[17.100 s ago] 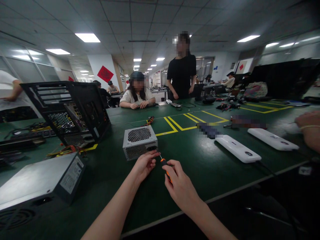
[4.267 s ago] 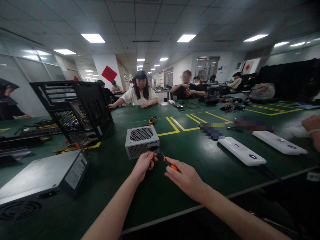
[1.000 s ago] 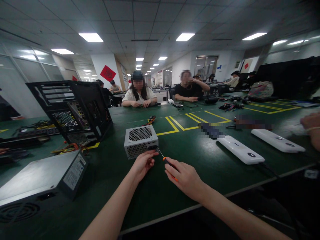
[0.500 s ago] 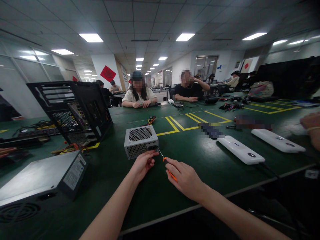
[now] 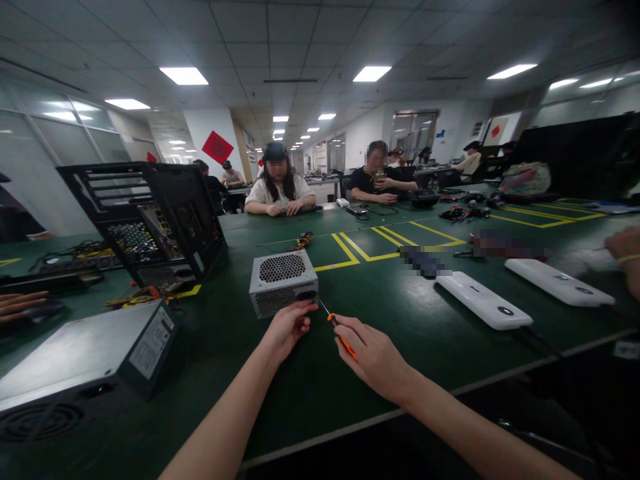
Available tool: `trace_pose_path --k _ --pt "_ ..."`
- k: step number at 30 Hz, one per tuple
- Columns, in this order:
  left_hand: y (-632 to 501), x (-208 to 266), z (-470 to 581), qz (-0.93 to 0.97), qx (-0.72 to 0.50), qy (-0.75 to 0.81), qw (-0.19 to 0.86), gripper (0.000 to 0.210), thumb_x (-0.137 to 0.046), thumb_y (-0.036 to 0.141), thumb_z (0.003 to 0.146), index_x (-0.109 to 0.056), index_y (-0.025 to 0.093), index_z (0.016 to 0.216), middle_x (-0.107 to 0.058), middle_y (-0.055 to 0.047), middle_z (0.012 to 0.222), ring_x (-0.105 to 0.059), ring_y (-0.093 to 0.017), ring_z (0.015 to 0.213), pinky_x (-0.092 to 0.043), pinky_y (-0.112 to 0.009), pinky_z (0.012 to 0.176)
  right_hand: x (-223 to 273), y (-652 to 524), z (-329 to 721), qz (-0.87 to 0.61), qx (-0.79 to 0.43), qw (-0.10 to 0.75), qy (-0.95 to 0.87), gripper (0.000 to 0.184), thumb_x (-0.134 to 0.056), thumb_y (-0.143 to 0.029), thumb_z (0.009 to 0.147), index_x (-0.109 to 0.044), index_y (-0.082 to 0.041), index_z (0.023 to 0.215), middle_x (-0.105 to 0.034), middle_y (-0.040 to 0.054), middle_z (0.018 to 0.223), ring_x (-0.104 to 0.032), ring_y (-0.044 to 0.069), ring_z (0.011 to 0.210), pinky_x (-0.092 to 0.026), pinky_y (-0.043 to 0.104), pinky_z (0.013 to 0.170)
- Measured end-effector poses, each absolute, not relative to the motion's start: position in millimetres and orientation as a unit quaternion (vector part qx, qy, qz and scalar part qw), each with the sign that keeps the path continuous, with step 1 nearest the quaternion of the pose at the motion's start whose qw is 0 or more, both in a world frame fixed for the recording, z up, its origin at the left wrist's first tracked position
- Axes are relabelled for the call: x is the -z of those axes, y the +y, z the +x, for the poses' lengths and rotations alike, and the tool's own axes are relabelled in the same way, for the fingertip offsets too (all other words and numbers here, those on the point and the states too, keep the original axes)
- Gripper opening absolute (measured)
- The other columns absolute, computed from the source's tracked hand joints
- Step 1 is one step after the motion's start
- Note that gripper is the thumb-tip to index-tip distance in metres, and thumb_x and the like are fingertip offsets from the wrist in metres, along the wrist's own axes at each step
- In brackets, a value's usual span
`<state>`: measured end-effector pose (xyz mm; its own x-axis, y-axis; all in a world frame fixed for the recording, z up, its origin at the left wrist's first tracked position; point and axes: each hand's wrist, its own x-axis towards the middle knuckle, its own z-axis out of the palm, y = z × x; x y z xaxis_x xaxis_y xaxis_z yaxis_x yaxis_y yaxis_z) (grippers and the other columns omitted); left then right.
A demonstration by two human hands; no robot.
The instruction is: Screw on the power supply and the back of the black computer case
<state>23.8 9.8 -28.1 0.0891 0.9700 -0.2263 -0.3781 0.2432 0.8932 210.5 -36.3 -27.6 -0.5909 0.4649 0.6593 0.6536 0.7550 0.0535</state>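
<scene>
Silver perforated metal box (image 5: 283, 283) sits unmoved on the green desk (image 5: 300, 413). Steel-shafted orange-and-black screwdriver (image 5: 333, 319) slants to its near right corner. Over the last second, more orange handle shows under the right hand (image 5: 373, 353), fingers clamped round it; turning probably in progress. Left hand (image 5: 286, 330): fingertips at that corner, cannot tell whether pinching anything. Farther left, a co-worker's hand (image 5: 23, 307) has come in.

gray metal box (image 5: 283, 283): top and front are pierced by honeycomb grilles, dark socket is set at front right, laid on table (image 5: 300, 413) | screwdriver (image 5: 332, 319): orange-and-black handle is held slanted, thin shaft directed up-left toward box's right front corner
</scene>
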Motion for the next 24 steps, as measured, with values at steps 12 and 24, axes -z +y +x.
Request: trace_pose_path --k 12,24 --pt "12.5 31.2 22.7 0.334 -0.517 0.423 0.665 0.023 -0.053 0.007 0.071 -0.057 0.008 0.093 -0.060 -0.013 0.099 -0.043 -0.001 0.045 -0.033 -0.014 0.038 22.0 -34.8 204.3 -0.232 0.172 0.316 -0.904 0.018 -0.043 -0.014 0.081 -0.054 -0.012 0.096 -0.057 0.0118 0.103 -0.056 0.016 0.085 -0.047 0.028 0.074" --pt "11.0 29.1 24.3 0.324 -0.515 0.429 0.668 0.023 -0.051 0.006 0.072 -0.057 0.008 0.094 -0.061 -0.011 0.093 -0.044 -0.001 0.045 -0.035 -0.014 0.040 21.4 -30.3 199.2 -0.232 0.196 0.285 -0.909 0.017 -0.040 -0.013 0.083 -0.053 -0.013 0.093 -0.056 0.0112 0.105 -0.056 0.016 0.085 -0.046 0.028 0.073"
